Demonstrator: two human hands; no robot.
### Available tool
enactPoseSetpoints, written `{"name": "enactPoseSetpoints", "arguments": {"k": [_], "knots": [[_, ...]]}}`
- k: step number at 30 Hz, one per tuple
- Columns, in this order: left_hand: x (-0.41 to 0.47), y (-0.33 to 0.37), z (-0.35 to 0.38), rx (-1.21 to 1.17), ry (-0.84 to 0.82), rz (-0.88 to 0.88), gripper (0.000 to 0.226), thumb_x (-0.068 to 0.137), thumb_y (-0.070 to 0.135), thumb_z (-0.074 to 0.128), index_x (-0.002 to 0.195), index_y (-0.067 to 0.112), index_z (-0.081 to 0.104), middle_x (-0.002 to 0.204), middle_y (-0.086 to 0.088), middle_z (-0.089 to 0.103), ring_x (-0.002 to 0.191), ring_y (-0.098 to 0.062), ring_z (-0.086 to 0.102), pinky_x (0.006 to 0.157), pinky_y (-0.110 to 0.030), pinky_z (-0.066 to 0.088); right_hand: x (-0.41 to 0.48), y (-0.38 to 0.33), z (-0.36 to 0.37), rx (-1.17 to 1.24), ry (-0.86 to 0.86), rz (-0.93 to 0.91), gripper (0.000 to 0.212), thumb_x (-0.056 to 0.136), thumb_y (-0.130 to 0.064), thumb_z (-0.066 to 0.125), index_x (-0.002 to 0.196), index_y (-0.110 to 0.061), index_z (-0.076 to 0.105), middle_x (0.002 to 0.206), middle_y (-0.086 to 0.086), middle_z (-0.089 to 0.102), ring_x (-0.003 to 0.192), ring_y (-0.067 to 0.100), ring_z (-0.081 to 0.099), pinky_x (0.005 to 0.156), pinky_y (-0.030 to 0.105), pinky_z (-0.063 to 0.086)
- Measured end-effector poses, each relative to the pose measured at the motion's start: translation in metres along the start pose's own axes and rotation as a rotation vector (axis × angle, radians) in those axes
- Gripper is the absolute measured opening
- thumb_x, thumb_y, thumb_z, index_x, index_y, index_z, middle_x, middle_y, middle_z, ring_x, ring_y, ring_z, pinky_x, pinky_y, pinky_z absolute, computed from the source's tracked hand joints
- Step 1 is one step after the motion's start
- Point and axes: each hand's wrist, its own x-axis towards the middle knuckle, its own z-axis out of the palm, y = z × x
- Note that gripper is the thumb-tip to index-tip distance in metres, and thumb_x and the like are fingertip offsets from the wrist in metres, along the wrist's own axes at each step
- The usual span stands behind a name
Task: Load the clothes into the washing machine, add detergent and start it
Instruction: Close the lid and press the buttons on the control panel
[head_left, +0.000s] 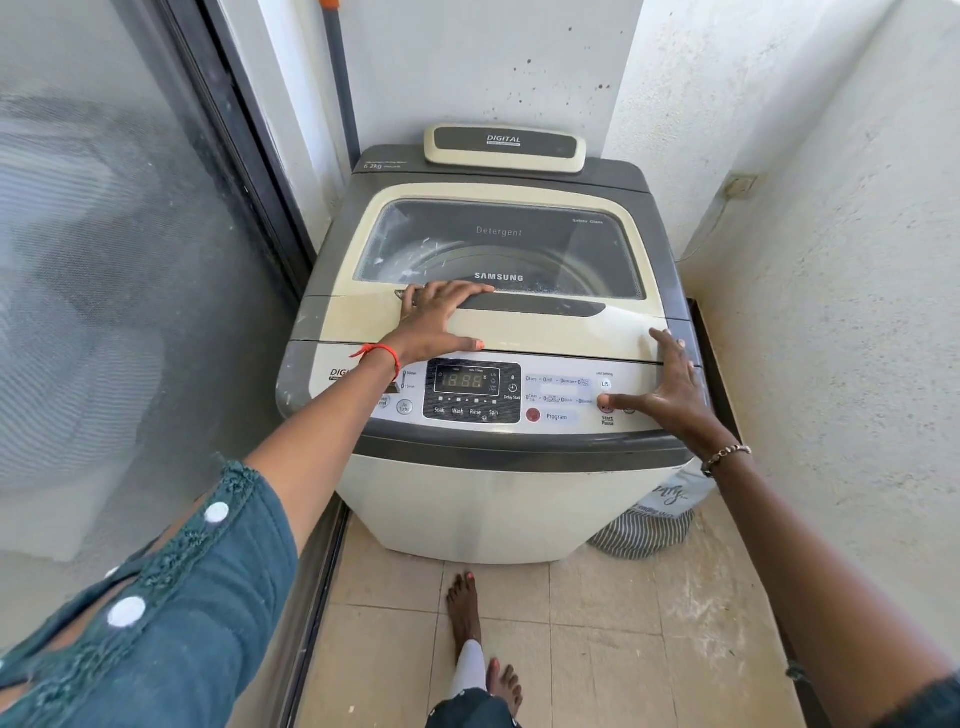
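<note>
A cream and grey top-loading washing machine (498, 499) stands against the back wall, its glass lid (545, 332) closed. My left hand (441, 317) lies flat on the lid's front, fingers spread over the dark handle recess. My right hand (675, 389) rests on the right end of the control panel (561, 400), its thumb on the Start/Pause button (607, 405). The display (465, 381) is lit and shows 18:88. Through the glass the drum looks dim; I cannot make out clothes inside.
A striped cloth and a white bag (657, 512) lie on the floor at the machine's right front corner. A glass sliding door (130, 286) bounds the left, a rough white wall (831, 260) the right. My feet (467, 613) stand on the tiled floor.
</note>
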Motion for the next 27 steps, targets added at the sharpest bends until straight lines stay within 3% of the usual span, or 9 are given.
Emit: {"name": "enactPoseSetpoints", "arguments": {"k": [7,12,16,20,22,27], "knots": [[0.001,-0.001,0.001,-0.001,0.010,0.003,0.071,0.074,0.043,0.071,0.135,0.039,0.036,0.143,0.008,0.037,0.133,-0.018,0.022,0.110,-0.043,0.000,0.005,0.006,0.007,-0.107,0.008,0.004,0.117,0.049,-0.058,0.070,0.145,-0.024,0.012,0.157,0.001,0.005,0.145,0.019,-0.005,0.117,0.042,-0.006],[0.000,0.000,0.002,0.001,0.032,0.010,0.071,0.074,0.040,0.072,0.135,0.037,0.037,0.142,0.008,0.038,0.133,-0.017,0.023,0.107,-0.038,0.002,-0.001,0.005,0.013,-0.123,0.034,-0.006,0.113,0.052,-0.060,0.065,0.145,-0.022,0.013,0.157,0.004,0.007,0.145,0.021,-0.003,0.117,0.048,-0.006],[-0.002,0.002,0.002,0.004,0.048,0.015,0.072,0.074,0.043,0.071,0.136,0.036,0.037,0.142,0.007,0.038,0.133,-0.016,0.023,0.109,-0.040,0.000,-0.013,-0.024,0.039,-0.112,-0.016,-0.103,0.113,0.059,-0.057,0.074,0.146,-0.022,0.010,0.157,0.006,0.002,0.145,0.021,-0.005,0.116,0.049,-0.009],[-0.004,0.003,0.005,0.033,0.111,0.011,0.070,0.070,0.062,0.051,0.134,0.036,0.039,0.140,0.009,0.041,0.132,-0.016,0.027,0.109,-0.041,0.002,-0.019,-0.064,0.090,-0.086,-0.045,-0.228,0.115,0.056,-0.073,0.060,0.146,-0.023,0.010,0.157,0.002,-0.001,0.145,0.017,-0.007,0.113,0.044,-0.010],[-0.004,0.004,0.008,0.036,0.160,0.004,0.069,0.072,0.068,0.037,0.134,0.037,0.042,0.138,0.010,0.045,0.129,-0.014,0.032,0.108,-0.041,0.006,-0.016,-0.077,0.106,-0.104,-0.016,-0.212,0.113,0.059,-0.069,0.065,0.146,-0.022,0.011,0.157,0.004,-0.001,0.144,0.017,-0.009,0.113,0.046,-0.009],[-0.003,0.000,0.014,0.013,0.234,0.049,0.065,0.080,0.060,0.020,0.134,0.033,0.044,0.133,0.009,0.050,0.124,-0.013,0.038,0.104,-0.035,0.011,-0.009,-0.085,0.124,-0.186,0.113,-0.155,0.114,0.058,-0.068,0.070,0.146,-0.023,0.012,0.156,0.007,0.002,0.144,0.017,-0.009,0.114,0.046,-0.006]]}}
